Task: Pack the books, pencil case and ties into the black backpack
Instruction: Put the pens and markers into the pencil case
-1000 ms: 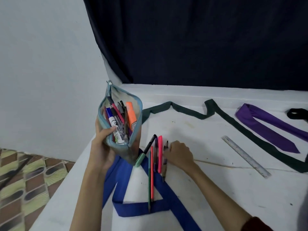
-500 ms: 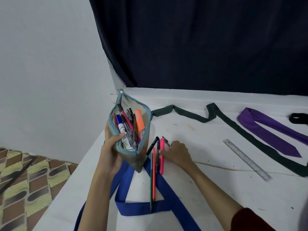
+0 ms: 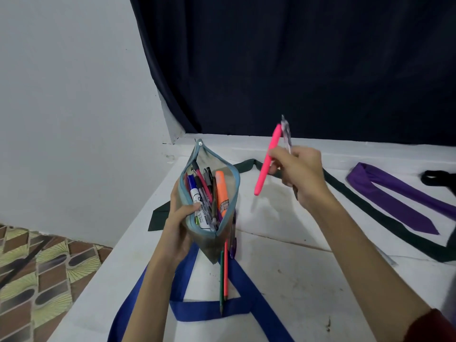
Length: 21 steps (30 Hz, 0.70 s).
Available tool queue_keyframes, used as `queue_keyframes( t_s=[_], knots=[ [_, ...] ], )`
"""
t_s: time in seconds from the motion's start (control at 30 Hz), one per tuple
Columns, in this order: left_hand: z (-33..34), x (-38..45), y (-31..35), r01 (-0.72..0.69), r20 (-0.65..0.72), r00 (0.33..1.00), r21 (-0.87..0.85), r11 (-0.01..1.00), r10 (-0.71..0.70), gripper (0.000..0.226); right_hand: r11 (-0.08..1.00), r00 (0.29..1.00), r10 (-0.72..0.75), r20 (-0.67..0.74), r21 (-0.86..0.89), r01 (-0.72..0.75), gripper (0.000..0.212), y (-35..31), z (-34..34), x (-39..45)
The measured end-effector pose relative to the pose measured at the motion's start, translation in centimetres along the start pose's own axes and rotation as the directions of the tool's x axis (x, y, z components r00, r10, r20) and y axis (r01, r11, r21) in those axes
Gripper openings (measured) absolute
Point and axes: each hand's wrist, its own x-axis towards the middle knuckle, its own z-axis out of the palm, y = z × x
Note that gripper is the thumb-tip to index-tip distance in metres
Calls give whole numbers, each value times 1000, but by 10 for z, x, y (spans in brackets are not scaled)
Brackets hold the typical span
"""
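My left hand holds a grey pencil case with a blue zip rim upright above the white table, its mouth wide and full of pens and an orange highlighter. Raised to the right of the case, my right hand grips a pink pen together with a clear pen. A blue tie lies under the case. A dark green tie and a purple tie stretch across the right side. No backpack or books are in view.
A green pencil, an orange pencil and a purple pen lie on the table below the case. A black item sits at the far right edge. Dark curtain behind; patterned floor left of the table edge.
My right hand has picked the pink pen and the clear pen off the table and lifted them up beside the case. The left hand still holds the case.
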Motion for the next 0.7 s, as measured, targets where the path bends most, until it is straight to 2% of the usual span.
queue_keyframes(
  t_s=[0.07, 0.13, 0.27, 0.37, 0.47, 0.57, 0.63, 0.7],
  knots=[
    [7, 1, -5, 7, 25, 1000, 5, 1000, -7, 77, 994, 989, -89, 115, -58, 97, 18, -21, 6, -12],
    [16, 2, -9, 27, 58, 998, -2, 1000, -27, 80, 958, 965, -127, 229, -224, 179, 19, -26, 17, -20],
    [33, 5, -18, 64, 95, 994, -20, 998, -61, 90, 822, 944, 42, 328, -548, 154, 23, -17, 30, -23],
    [40, 5, -23, 89, 124, 989, -32, 996, -84, 87, 728, 943, 32, 331, -654, 204, 27, -11, 26, -22],
    [46, 2, -25, 121, 157, 982, -70, 990, -109, 83, 803, 965, -47, 257, -565, 190, 31, -14, 9, -24],
    [53, -2, -27, 149, 191, 974, -143, 978, -120, 81, 950, 982, -10, 191, -303, 68, 23, -26, -14, -28],
    [59, -5, -26, 156, 197, 973, -154, 976, -125, 85, 986, 980, 25, 197, -165, 8, 23, -33, -26, -34],
    [66, -8, -25, 155, 198, 972, -143, 977, -125, 87, 994, 984, -9, 178, -109, 29, 25, -37, -33, -38]
  ],
)
